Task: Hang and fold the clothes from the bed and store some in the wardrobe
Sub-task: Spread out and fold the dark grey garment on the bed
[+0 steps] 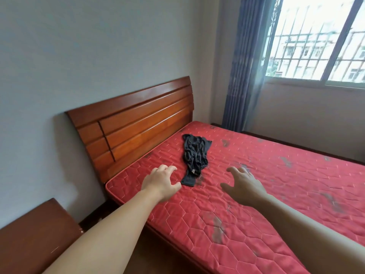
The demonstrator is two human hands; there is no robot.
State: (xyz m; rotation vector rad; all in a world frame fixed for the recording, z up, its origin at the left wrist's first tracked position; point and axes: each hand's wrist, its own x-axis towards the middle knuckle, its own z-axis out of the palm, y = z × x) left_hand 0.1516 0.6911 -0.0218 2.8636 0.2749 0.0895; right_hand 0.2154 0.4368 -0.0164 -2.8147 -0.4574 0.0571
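Observation:
A crumpled black garment (194, 157) lies on the red quilted mattress (266, 186) near the headboard end. My left hand (161, 181) hovers just left of the garment's near end, fingers loosely spread and holding nothing. My right hand (244, 183) reaches out over the mattress to the right of the garment, fingers spread, also empty. Neither hand touches the cloth.
A wooden headboard (134, 125) stands against the grey wall. A brown bedside cabinet (33, 232) sits at lower left. Blue curtains (245, 66) hang beside a barred window (320, 42) at upper right. The mattress has dark worn patches.

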